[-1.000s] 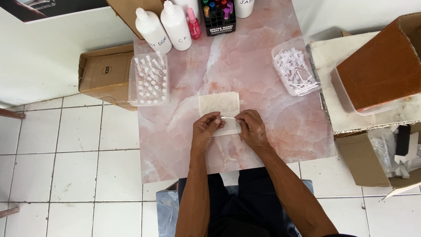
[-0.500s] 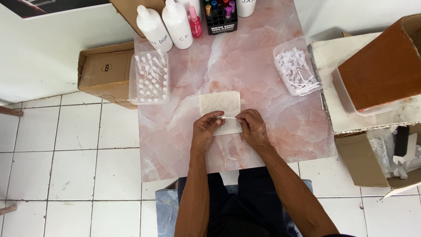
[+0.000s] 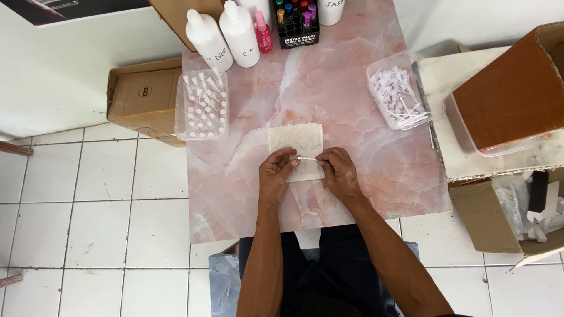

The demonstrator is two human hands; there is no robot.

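My left hand (image 3: 277, 175) and my right hand (image 3: 337, 171) meet over a pale cloth (image 3: 295, 140) on the pink marble-patterned table (image 3: 329, 94). Between their fingertips they pinch a thin small tube with a white piece (image 3: 301, 158), held level just above the cloth. The left fingers hold one end, the right fingers the other. The near edge of the cloth is hidden under both hands.
A clear tray of small capped vials (image 3: 202, 104) stands at the left, a clear tub of white plastic pieces (image 3: 398, 97) at the right. White bottles (image 3: 222, 34), a pink bottle (image 3: 263, 32) and a dark box (image 3: 298, 22) line the far edge. Cardboard boxes (image 3: 141, 97) flank the table.
Hardly anything differs: both hands stay over the cloth with the thin tube held between them, with only slight finger movement.
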